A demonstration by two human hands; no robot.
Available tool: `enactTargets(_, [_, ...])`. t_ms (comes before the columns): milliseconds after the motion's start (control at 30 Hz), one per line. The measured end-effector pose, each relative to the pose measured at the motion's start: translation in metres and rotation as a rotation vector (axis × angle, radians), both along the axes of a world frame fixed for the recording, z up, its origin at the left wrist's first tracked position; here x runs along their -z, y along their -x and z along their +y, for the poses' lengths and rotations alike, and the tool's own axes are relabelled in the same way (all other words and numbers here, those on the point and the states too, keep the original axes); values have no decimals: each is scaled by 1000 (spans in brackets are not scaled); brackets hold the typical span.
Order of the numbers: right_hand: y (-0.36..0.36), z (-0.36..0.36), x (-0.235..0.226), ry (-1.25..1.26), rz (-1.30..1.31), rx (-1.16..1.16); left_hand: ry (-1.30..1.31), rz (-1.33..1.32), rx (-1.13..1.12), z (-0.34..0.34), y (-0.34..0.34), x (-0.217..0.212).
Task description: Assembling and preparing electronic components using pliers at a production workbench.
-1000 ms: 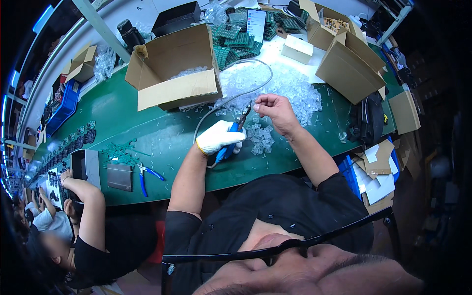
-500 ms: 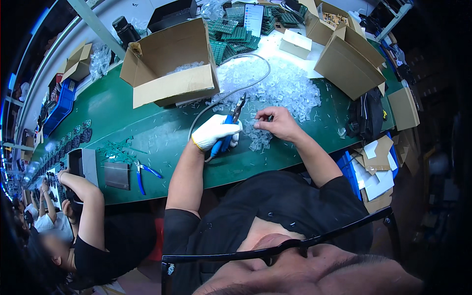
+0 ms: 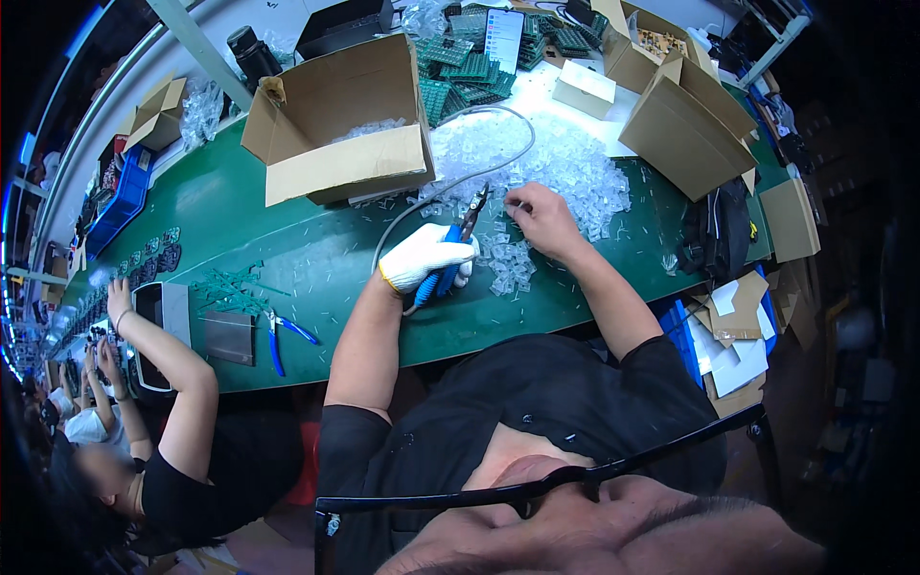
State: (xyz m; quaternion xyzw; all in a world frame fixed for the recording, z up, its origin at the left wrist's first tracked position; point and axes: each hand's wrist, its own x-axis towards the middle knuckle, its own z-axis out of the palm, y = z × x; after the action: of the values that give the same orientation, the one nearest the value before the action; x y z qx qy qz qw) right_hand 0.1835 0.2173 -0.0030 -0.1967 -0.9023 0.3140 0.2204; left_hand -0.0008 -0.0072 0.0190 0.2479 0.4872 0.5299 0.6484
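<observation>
My left hand (image 3: 418, 259), in a white glove, is wrapped round blue-handled nippers (image 3: 464, 230). Their dark jaws point away from me, and a grey cable (image 3: 482, 172) runs from them. Just right of the jaw tips is my bare right hand (image 3: 548, 222), its fingers curled and pinched together; whatever may be between them is too small to make out. Beyond it spreads a big heap of small clear plastic pieces (image 3: 585, 177). A smaller cluster of clear pieces (image 3: 510, 264) lies between my hands on the green table.
An open cardboard box (image 3: 350, 172) with clear pieces stands at the far left, another carton (image 3: 685, 125) at the far right. Green circuit boards (image 3: 470, 67) and a phone (image 3: 502, 40) lie at the back. Blue-handled cutters (image 3: 276, 345) rest left, near a co-worker's arm (image 3: 177, 359).
My right hand has moved away from me, off the smaller cluster toward the big heap and the nipper tips. My left hand keeps its grip. The co-worker's arm has reached farther forward.
</observation>
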Motion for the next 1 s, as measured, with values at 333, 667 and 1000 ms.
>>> enactTargets(333, [8,5,-14,1244,346,-124,-23,14,46,-1,2,-4])
enactTargets(667, [16,-3,-24,1316,446,-137,5,-2,50,-2,0,-10])
enactTargets(1000, [20,-7,-29,1328,412,-66,-20,-30,66,-2,3,-2])
